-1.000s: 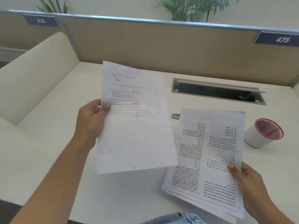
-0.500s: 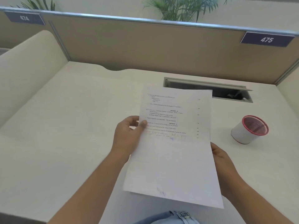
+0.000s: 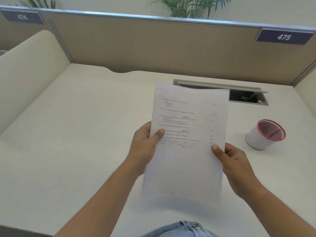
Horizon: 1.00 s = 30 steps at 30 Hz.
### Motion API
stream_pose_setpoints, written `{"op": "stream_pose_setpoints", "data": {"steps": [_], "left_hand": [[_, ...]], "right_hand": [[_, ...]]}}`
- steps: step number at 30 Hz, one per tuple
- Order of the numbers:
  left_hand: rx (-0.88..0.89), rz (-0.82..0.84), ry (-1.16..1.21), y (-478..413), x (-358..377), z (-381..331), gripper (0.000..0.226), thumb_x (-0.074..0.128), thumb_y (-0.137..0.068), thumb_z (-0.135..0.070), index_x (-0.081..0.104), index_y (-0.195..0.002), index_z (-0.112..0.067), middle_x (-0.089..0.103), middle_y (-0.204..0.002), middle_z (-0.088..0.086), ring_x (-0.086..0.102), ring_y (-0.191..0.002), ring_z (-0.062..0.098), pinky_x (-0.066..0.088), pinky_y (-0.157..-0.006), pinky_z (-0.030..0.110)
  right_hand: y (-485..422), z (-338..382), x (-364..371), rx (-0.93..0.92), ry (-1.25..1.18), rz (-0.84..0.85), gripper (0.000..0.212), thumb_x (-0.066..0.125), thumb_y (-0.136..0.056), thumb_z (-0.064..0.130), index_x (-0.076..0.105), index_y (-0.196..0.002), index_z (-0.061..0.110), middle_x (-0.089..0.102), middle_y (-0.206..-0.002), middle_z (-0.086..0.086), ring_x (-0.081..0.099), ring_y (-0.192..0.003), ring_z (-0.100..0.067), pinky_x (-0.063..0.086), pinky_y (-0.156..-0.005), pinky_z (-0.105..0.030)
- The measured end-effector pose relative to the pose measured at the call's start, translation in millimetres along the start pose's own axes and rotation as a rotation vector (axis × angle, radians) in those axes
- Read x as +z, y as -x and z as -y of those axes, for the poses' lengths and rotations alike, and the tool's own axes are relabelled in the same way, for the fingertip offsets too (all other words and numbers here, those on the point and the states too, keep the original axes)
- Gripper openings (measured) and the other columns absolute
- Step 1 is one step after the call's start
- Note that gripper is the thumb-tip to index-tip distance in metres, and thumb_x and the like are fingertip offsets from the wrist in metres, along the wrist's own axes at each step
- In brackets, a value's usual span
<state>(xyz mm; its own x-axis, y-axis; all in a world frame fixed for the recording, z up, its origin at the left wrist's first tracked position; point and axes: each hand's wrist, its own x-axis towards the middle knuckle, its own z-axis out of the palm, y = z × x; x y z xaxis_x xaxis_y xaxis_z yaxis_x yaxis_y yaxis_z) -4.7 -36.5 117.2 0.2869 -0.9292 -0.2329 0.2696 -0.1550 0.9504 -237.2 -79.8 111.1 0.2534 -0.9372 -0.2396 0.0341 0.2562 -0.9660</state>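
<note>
A stack of white printed papers (image 3: pixel 186 151) is held upright above the cream desk (image 3: pixel 77 134), a little right of centre. My left hand (image 3: pixel 145 147) grips its left edge, thumb on the front sheet and fingers behind. At the right edge my right hand (image 3: pixel 234 165) holds the stack the same way, thumb on the front. The top sheet shows printed lines and some blue handwriting in its upper half. The sheets behind it are hidden.
A white cup with a red mesh rim (image 3: pixel 265 134) stands on the desk to the right. An open cable hatch (image 3: pixel 246 96) lies behind the papers. Tan partition walls (image 3: pixel 153 47) with signs 474 and 475 close off the back; a cream side panel (image 3: pixel 29 71) stands at left.
A second ago each hand held separate sheets apart. My left hand brought its sheet rightward over the right hand's pages, and now both hands hold one stack together.
</note>
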Motion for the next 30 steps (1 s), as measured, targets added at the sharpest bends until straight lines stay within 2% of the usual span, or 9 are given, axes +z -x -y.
{"op": "stream_pose_setpoints", "data": {"steps": [4,7,12,15,18,21,24,27,30], "left_hand": [[0.166,0.059,-0.045,-4,11,-15,0.022,0.063,-0.095,-0.005,0.071,-0.108,-0.02,0.078,-0.107,-0.001,0.075,-0.097,0.024,0.062,-0.082,0.042],[0.247,0.053,-0.157,-9,14,-16,0.021,0.071,-0.09,-0.009,0.073,-0.106,-0.023,0.078,-0.105,-0.004,0.075,-0.095,0.019,0.062,-0.082,0.04],[0.259,0.028,-0.175,-10,14,-9,0.026,0.078,-0.08,-0.021,0.075,-0.106,-0.025,0.078,-0.105,-0.001,0.073,-0.1,0.022,0.058,-0.091,0.051],[0.286,0.021,-0.171,-8,14,-8,0.023,0.079,-0.079,-0.028,0.077,-0.102,-0.026,0.078,-0.103,0.001,0.073,-0.099,0.024,0.057,-0.091,0.054],[0.321,0.024,-0.15,-4,13,-18,0.038,0.08,-0.07,-0.057,0.078,-0.098,-0.032,0.077,-0.104,-0.003,0.072,-0.097,0.02,0.06,-0.086,0.043],[0.338,0.066,-0.1,-1,14,-31,0.067,0.062,-0.061,-0.087,0.078,-0.097,-0.033,0.076,-0.104,-0.005,0.07,-0.094,0.016,0.056,-0.076,0.026],[0.31,0.078,-0.103,3,19,-40,0.06,0.047,-0.074,-0.079,0.079,-0.094,-0.033,0.076,-0.1,0.006,0.069,-0.088,0.017,0.052,-0.071,0.022],[0.284,0.11,-0.088,3,18,-40,0.052,0.039,-0.082,-0.064,0.081,-0.088,-0.033,0.076,-0.093,-0.001,0.068,-0.084,0.01,0.052,-0.068,0.016],[0.322,0.152,-0.111,3,16,-41,0.056,0.05,-0.073,-0.085,0.079,-0.091,-0.041,0.076,-0.098,-0.01,0.069,-0.091,0.009,0.054,-0.072,0.02]], "right_hand": [[-8,19,4,-0.194,0.04,-0.066,0.018,0.066,-0.082,0.028,0.079,-0.085,0.015,0.078,-0.093,-0.004,0.074,-0.087,-0.026,0.06,-0.071,-0.031],[-13,29,8,-0.29,0.053,-0.093,0.013,0.071,-0.077,0.023,0.074,-0.089,0.023,0.078,-0.093,0.008,0.074,-0.086,-0.015,0.059,-0.068,-0.025],[-15,29,10,-0.284,0.062,-0.108,0.015,0.072,-0.073,0.024,0.073,-0.088,0.027,0.077,-0.088,0.01,0.073,-0.083,-0.014,0.058,-0.064,-0.023],[-14,27,11,-0.293,0.073,-0.109,0.015,0.071,-0.072,0.023,0.073,-0.087,0.028,0.077,-0.085,0.013,0.072,-0.079,-0.009,0.056,-0.062,-0.02],[-13,28,12,-0.322,0.09,-0.087,0.016,0.07,-0.073,0.022,0.076,-0.081,0.033,0.076,-0.082,0.015,0.071,-0.075,-0.005,0.055,-0.061,-0.018],[-11,29,11,-0.356,0.106,-0.074,0.021,0.07,-0.072,0.021,0.076,-0.081,0.039,0.076,-0.083,0.016,0.071,-0.076,-0.004,0.055,-0.062,-0.017],[-11,29,9,-0.372,0.116,-0.054,0.023,0.071,-0.071,0.02,0.075,-0.083,0.039,0.076,-0.087,0.016,0.071,-0.08,-0.005,0.055,-0.065,-0.017],[-10,29,8,-0.372,0.116,-0.04,0.027,0.069,-0.072,0.02,0.075,-0.085,0.042,0.076,-0.088,0.015,0.07,-0.081,-0.005,0.055,-0.067,-0.018],[-11,28,8,-0.352,0.091,-0.037,0.022,0.068,-0.075,0.02,0.076,-0.084,0.038,0.076,-0.087,0.014,0.07,-0.08,-0.005,0.056,-0.066,-0.018]]}}
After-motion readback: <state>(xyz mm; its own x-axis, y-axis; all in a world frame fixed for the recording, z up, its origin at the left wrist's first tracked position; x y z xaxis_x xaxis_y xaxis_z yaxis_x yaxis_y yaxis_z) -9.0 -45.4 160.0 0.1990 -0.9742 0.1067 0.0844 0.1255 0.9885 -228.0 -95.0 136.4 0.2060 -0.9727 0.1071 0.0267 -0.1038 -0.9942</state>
